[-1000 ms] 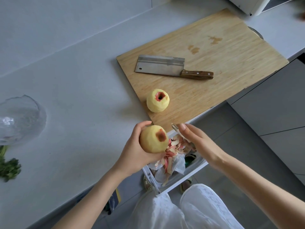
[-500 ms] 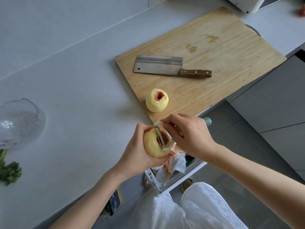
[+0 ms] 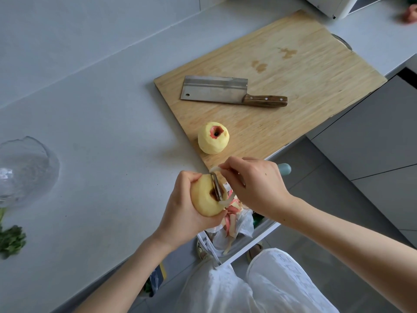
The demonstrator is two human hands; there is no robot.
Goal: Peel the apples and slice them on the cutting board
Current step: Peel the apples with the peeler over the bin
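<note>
Pale-yellow and smooth, the apple [image 3: 203, 201] lies gripped in your left hand [image 3: 180, 216], your right hand [image 3: 257, 186] holding the steel-bladed peeler [image 3: 217, 186] against it (another peeled apple [image 3: 213, 138] stands on the wooden cutting board [image 3: 293, 71]).

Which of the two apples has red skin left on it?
The loose apple on the cutting board: red skin rings its hollow. The held apple in the left hand shows none.

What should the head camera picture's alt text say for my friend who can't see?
Seen from above, a left hand holds a peeled apple over a bin of peels while the right hand holds a peeler against its dark end. A second apple and a cleaver rest on the board beyond.
</note>
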